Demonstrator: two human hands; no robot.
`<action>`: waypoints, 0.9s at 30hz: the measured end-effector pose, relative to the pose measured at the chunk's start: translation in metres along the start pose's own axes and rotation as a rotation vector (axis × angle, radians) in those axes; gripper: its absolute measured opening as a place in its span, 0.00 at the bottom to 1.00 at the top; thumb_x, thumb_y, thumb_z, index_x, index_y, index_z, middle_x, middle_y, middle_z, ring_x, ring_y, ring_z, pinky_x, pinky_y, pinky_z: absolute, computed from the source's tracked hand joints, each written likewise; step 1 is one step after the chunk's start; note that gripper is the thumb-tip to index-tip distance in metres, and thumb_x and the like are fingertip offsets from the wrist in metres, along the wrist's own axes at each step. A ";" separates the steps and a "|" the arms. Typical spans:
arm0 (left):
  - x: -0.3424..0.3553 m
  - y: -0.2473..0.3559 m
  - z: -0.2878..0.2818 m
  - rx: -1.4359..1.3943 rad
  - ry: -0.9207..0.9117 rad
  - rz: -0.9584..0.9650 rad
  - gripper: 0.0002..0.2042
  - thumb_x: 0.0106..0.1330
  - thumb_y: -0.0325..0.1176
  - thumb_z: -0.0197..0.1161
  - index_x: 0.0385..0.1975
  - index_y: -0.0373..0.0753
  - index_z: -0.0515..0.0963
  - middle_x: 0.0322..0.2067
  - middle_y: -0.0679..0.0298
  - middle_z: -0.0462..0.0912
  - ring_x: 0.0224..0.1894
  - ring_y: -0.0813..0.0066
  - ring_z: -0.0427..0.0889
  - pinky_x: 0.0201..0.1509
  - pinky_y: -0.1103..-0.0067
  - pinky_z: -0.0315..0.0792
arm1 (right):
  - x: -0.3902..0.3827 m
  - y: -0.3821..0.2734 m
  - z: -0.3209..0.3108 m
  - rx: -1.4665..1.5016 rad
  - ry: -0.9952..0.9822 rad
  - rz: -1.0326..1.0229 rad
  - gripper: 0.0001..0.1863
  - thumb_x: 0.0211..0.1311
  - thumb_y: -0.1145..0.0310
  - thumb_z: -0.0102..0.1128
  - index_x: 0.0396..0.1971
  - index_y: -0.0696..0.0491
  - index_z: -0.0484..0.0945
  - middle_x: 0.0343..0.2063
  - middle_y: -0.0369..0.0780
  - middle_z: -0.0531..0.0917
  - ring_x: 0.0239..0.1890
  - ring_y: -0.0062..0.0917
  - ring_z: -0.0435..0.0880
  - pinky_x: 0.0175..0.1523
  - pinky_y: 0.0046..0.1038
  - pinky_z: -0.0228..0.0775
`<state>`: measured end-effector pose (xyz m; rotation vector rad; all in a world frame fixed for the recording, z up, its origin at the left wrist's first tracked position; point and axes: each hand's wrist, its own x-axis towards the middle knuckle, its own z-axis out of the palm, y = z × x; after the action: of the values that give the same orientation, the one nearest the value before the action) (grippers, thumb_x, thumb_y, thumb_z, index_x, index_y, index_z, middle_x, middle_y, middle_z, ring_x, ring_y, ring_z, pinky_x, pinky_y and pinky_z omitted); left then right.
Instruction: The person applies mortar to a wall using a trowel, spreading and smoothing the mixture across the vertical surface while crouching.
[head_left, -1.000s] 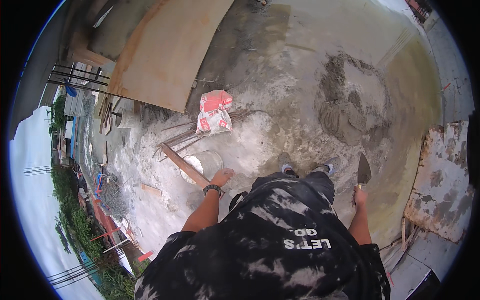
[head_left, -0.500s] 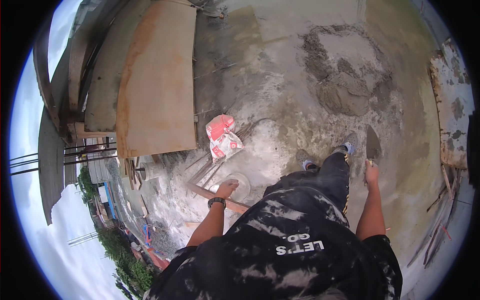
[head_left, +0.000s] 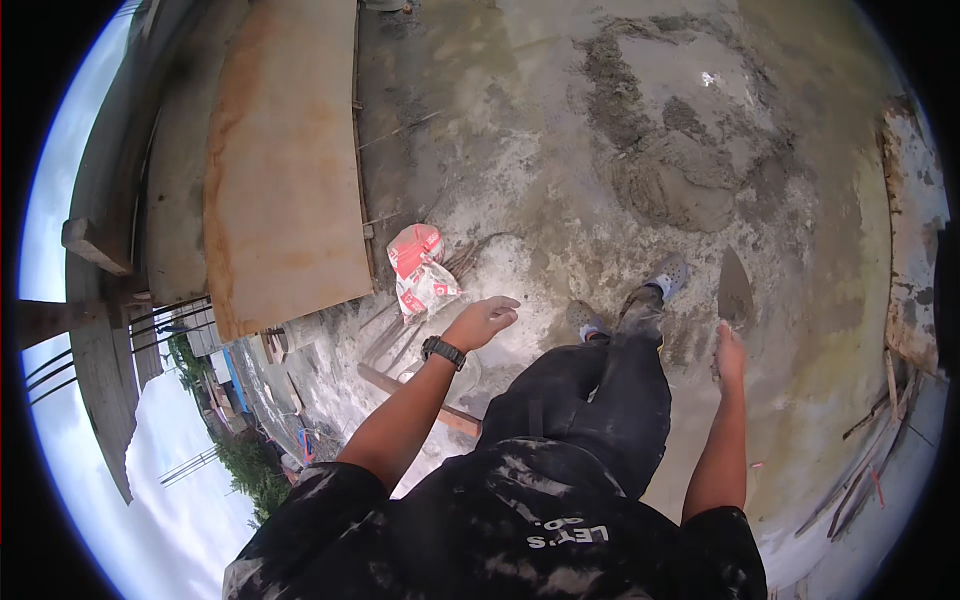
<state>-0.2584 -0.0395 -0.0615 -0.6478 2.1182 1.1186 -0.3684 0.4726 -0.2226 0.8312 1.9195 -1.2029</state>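
Note:
My right hand [head_left: 731, 352] is closed round the handle of a pointed trowel [head_left: 736, 288], whose grey blade points away from me over the wet floor. Beyond the blade lies a heap of wet grey mortar [head_left: 680, 188], ringed by a rougher band of mix. My left hand [head_left: 482, 322] hangs in the air with its fingers loosely stretched and nothing seen in them. Just past it on the left rests a crumpled red and white sack [head_left: 422, 272]. A pale round container, partly hidden, sits below my left wrist beside a wooden bar [head_left: 420, 398].
Large plywood sheets [head_left: 290, 170] stand along the left, with bare rods jutting out near the open edge. A rusty, peeling metal sheet [head_left: 912, 250] and loose wood strips [head_left: 860, 480] line the right. Thin sticks lie by the sack.
My left hand has risen forward and right, away from the round container. My right foot has shifted, and the trowel has moved slightly left in view, still held.

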 end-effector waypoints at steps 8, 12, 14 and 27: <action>0.077 0.047 0.076 0.010 -0.247 -0.115 0.21 0.73 0.42 0.65 0.60 0.35 0.79 0.54 0.55 0.86 0.56 0.67 0.84 0.62 0.70 0.75 | 0.133 -0.082 0.028 0.104 -0.063 -0.160 0.22 0.74 0.48 0.60 0.35 0.55 0.75 0.18 0.36 0.76 0.15 0.23 0.76 0.20 0.30 0.67; 0.108 0.029 0.104 0.328 -0.284 -0.084 0.29 0.68 0.46 0.69 0.65 0.37 0.75 0.63 0.48 0.78 0.66 0.52 0.76 0.70 0.65 0.70 | 0.202 -0.073 0.034 0.155 0.102 -0.177 0.22 0.74 0.48 0.59 0.33 0.55 0.74 0.17 0.36 0.75 0.13 0.23 0.74 0.19 0.29 0.67; 0.109 0.004 0.121 0.367 -0.254 -0.118 0.35 0.64 0.49 0.72 0.67 0.37 0.71 0.66 0.43 0.72 0.69 0.48 0.72 0.72 0.63 0.67 | 0.232 -0.068 0.059 0.233 0.103 -0.047 0.23 0.74 0.47 0.59 0.33 0.55 0.75 0.17 0.37 0.75 0.13 0.24 0.74 0.19 0.30 0.67; 0.200 -0.050 0.120 0.551 -0.174 -0.161 0.44 0.43 0.51 0.85 0.63 0.40 0.76 0.72 0.46 0.61 0.75 0.38 0.56 0.76 0.52 0.60 | 0.420 0.102 0.190 0.277 0.400 0.304 0.30 0.70 0.46 0.63 0.42 0.64 0.79 0.21 0.44 0.82 0.14 0.33 0.78 0.22 0.37 0.71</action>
<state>-0.3206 0.0122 -0.2858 -0.4275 2.0491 0.4483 -0.4685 0.3958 -0.6774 1.5498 1.8562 -1.1925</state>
